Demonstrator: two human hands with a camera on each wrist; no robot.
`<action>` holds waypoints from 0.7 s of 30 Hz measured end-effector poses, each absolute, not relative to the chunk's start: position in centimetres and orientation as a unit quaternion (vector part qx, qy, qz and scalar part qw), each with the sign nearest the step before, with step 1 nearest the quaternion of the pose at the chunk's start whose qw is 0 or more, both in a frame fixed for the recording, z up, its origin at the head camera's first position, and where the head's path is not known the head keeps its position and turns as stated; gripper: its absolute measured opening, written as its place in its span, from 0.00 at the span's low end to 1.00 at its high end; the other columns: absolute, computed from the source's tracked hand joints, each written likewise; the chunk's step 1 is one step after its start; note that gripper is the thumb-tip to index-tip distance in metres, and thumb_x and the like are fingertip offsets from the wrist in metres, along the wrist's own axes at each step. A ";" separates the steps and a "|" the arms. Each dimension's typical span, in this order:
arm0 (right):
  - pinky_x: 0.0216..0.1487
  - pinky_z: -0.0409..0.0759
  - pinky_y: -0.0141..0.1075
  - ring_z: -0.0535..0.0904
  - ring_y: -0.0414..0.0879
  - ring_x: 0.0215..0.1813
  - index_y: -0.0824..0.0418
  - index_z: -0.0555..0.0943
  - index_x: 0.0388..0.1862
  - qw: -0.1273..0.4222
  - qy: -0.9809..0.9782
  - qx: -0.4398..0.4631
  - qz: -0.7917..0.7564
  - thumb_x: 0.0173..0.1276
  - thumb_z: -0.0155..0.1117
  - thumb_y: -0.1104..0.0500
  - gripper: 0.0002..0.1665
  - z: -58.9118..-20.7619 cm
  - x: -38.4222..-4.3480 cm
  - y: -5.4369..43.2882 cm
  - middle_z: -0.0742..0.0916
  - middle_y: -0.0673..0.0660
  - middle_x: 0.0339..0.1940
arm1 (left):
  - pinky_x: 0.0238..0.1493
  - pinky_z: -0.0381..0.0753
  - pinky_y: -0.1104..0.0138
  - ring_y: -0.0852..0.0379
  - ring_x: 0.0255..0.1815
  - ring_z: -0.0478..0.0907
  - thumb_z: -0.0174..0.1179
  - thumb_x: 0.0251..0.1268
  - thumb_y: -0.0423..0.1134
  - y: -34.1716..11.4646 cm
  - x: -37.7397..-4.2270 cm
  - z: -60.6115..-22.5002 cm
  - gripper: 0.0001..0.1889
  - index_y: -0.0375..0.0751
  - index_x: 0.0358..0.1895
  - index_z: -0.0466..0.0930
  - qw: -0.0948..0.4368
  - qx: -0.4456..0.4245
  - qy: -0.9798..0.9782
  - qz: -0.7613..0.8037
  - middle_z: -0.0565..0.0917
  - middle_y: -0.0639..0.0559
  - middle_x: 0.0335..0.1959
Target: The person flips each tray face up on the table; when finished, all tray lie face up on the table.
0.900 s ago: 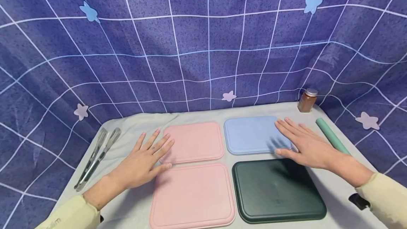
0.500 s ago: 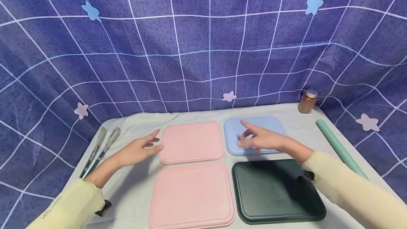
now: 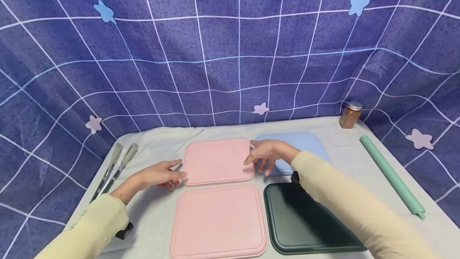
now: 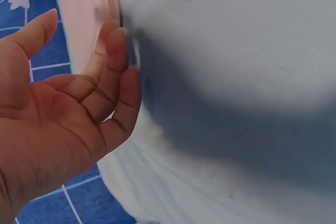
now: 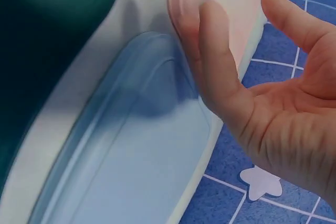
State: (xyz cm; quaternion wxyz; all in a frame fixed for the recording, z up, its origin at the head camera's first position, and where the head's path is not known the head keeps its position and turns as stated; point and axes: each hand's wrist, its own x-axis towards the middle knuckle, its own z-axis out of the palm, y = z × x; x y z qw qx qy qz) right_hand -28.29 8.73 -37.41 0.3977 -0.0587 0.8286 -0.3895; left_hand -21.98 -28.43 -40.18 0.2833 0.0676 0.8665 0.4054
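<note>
A pink cutting board (image 3: 219, 161) lies flat at the back middle of the cloth-covered table. At its left edge is my left hand (image 3: 161, 176), thumb by the rim and fingers loosely bent. In the left wrist view, the fingers of the left hand (image 4: 68, 108) sit beside the board's edge with the thumb apart. My right hand (image 3: 271, 153) reaches over the blue cutting board (image 3: 305, 143) to the pink board's right edge. Bent fingers of the right hand (image 5: 262, 108) overlap that edge in the right wrist view. Neither hand grips it.
In front lie a second pink board (image 3: 219, 223) and a dark green board (image 3: 309, 227), partly under the right sleeve. Metal tongs (image 3: 115, 167) lie at the left. A brown jar (image 3: 349, 116) and a green roll (image 3: 391, 175) are at the right. A patterned curtain (image 3: 230, 71) hangs behind.
My right hand has moved left, from the blue board to the back pink board's right edge. My left hand has drawn off that board's surface to its left edge, fingers now bent.
</note>
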 end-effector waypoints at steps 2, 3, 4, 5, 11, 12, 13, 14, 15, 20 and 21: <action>0.29 0.87 0.42 0.84 0.55 0.36 0.55 0.30 0.83 0.404 0.830 -0.050 -0.381 0.65 0.70 0.51 0.67 -37.3 -28.7 8.3 0.79 0.68 0.57 | 0.32 0.79 0.65 0.56 0.29 0.81 0.61 0.70 0.51 -28.2 -22.0 -40.5 0.49 0.27 0.79 0.41 0.284 0.064 0.869 0.399 0.84 0.45 0.34; 0.28 0.86 0.41 0.84 0.54 0.34 0.55 0.30 0.83 0.405 0.831 -0.045 -0.378 0.64 0.70 0.52 0.67 -37.2 -28.8 8.1 0.78 0.69 0.57 | 0.32 0.78 0.64 0.56 0.28 0.80 0.61 0.69 0.52 -28.2 -22.0 -40.6 0.49 0.27 0.79 0.42 0.282 0.065 0.873 0.392 0.84 0.46 0.33; 0.27 0.86 0.40 0.83 0.53 0.31 0.56 0.32 0.83 0.405 0.834 -0.043 -0.373 0.64 0.70 0.52 0.66 -37.2 -29.0 7.9 0.78 0.69 0.57 | 0.31 0.77 0.64 0.56 0.27 0.79 0.61 0.69 0.52 -28.1 -22.0 -40.8 0.50 0.26 0.79 0.43 0.280 0.065 0.878 0.382 0.84 0.47 0.32; 0.26 0.85 0.39 0.83 0.52 0.30 0.57 0.36 0.83 0.404 0.837 -0.043 -0.366 0.64 0.69 0.52 0.63 -37.1 -29.1 7.7 0.78 0.70 0.56 | 0.30 0.77 0.64 0.56 0.27 0.79 0.62 0.69 0.52 -28.0 -22.0 -40.9 0.50 0.26 0.79 0.43 0.277 0.066 0.883 0.373 0.84 0.47 0.30; 0.27 0.85 0.37 0.82 0.50 0.27 0.65 0.66 0.66 0.410 0.855 -0.041 -0.315 0.65 0.68 0.52 0.36 -37.3 -29.8 6.7 0.81 0.69 0.52 | 0.27 0.77 0.64 0.56 0.22 0.78 0.62 0.68 0.51 -27.5 -22.0 -41.5 0.49 0.20 0.76 0.46 0.255 0.068 0.901 0.346 0.83 0.49 0.24; 0.28 0.85 0.37 0.82 0.50 0.27 0.66 0.68 0.64 0.411 0.857 -0.038 -0.310 0.65 0.68 0.52 0.34 -37.4 -29.9 6.5 0.81 0.69 0.51 | 0.27 0.78 0.64 0.56 0.22 0.78 0.62 0.68 0.51 -27.4 -22.0 -41.6 0.49 0.20 0.76 0.46 0.251 0.066 0.901 0.347 0.83 0.48 0.23; 0.29 0.85 0.37 0.82 0.51 0.27 0.66 0.69 0.63 0.413 0.857 -0.033 -0.305 0.65 0.68 0.52 0.33 -37.4 -30.0 6.4 0.81 0.69 0.50 | 0.27 0.78 0.64 0.56 0.22 0.78 0.63 0.67 0.51 -27.4 -22.0 -41.7 0.49 0.20 0.76 0.47 0.247 0.064 0.902 0.348 0.83 0.49 0.23; 0.29 0.85 0.37 0.82 0.51 0.28 0.67 0.71 0.63 0.416 0.857 -0.028 -0.302 0.65 0.67 0.52 0.32 -37.5 -30.2 6.2 0.81 0.69 0.50 | 0.27 0.78 0.64 0.56 0.21 0.78 0.63 0.67 0.50 -27.3 -22.0 -41.8 0.48 0.20 0.76 0.48 0.242 0.061 0.903 0.350 0.83 0.49 0.22; 0.30 0.85 0.36 0.82 0.51 0.28 0.67 0.71 0.62 0.417 0.857 -0.022 -0.300 0.66 0.68 0.52 0.32 -37.5 -30.3 6.2 0.81 0.69 0.49 | 0.27 0.79 0.63 0.56 0.21 0.79 0.63 0.67 0.50 -27.3 -21.9 -41.8 0.48 0.20 0.76 0.49 0.237 0.060 0.903 0.353 0.83 0.48 0.22; 0.29 0.84 0.33 0.83 0.50 0.29 0.68 0.76 0.57 0.427 0.856 -0.005 -0.291 0.66 0.67 0.51 0.28 -37.7 -30.8 6.1 0.82 0.68 0.47 | 0.29 0.80 0.64 0.57 0.21 0.79 0.63 0.68 0.49 -27.3 -21.9 -42.2 0.46 0.22 0.76 0.50 0.222 0.048 0.901 0.369 0.83 0.48 0.21; 0.29 0.84 0.33 0.83 0.49 0.28 0.68 0.77 0.55 0.427 0.856 -0.003 -0.291 0.65 0.68 0.51 0.27 -37.8 -30.9 6.1 0.83 0.68 0.46 | 0.29 0.80 0.64 0.57 0.21 0.79 0.63 0.68 0.49 -27.4 -21.9 -42.3 0.46 0.23 0.76 0.50 0.223 0.044 0.899 0.374 0.83 0.48 0.22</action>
